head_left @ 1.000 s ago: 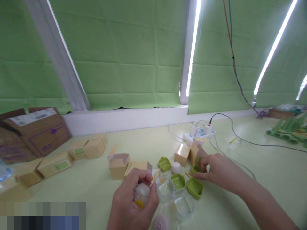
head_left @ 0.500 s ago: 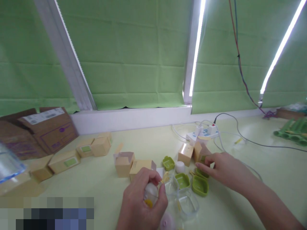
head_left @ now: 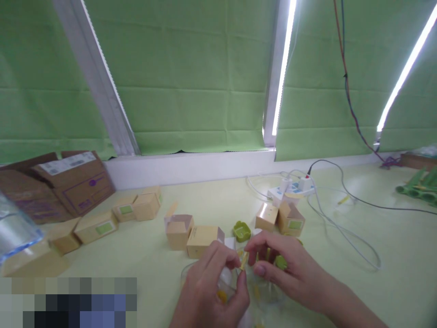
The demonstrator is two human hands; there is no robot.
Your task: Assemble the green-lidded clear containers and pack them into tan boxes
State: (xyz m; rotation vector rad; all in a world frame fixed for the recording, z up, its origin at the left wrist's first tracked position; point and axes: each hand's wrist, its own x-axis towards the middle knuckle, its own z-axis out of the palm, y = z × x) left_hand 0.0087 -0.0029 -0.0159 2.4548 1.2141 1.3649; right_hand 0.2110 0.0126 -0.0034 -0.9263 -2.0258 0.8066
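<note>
My left hand [head_left: 213,282] is closed around a pale, rounded, translucent piece [head_left: 225,276] with a yellow spot. At its thumb and forefinger is a small yellow strip [head_left: 244,261]. My right hand [head_left: 287,269] is beside it, fingers curved and apart, with the forefinger tip close to the strip; whether it touches cannot be made out. One olive-green square dish [head_left: 242,232] lies behind the hands. Part of another green piece [head_left: 281,262] shows past my right fingers. Clear containers [head_left: 269,291] below are mostly covered by my hands.
Small cream boxes [head_left: 204,241] stand behind my left hand, and more such boxes [head_left: 266,216] behind my right. Others [head_left: 96,227] line the left side by a brown carton [head_left: 80,182]. A power strip [head_left: 276,193] with cables lies at the back. Green tubes [head_left: 418,189] are at far right.
My right hand has moved left from the green dishes and boxes to beside my left hand. My left hand keeps its hold and has shifted slightly right in view.
</note>
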